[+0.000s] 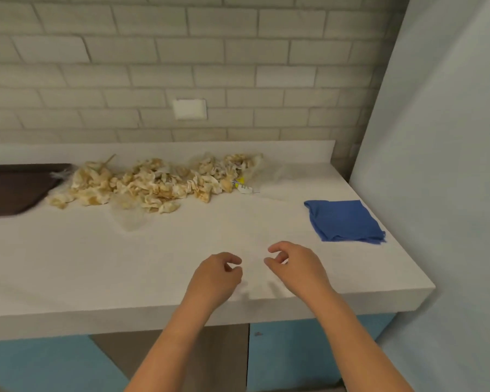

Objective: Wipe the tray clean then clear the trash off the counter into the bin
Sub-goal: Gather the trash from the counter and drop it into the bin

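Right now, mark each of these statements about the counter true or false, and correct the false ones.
1. The blue cloth lies on the counter, to the right of the trash pile. True.
2. The right hand has a grip on the cloth. False: it hovers over bare counter and holds nothing.
3. The brown tray sits at the left, beside the pile. True.
4. The left hand presses on the trash pile. False: it is near the counter's front edge, well apart from the pile, and holds nothing.
5. A white wall plate is set in the tiled wall above the pile. True.
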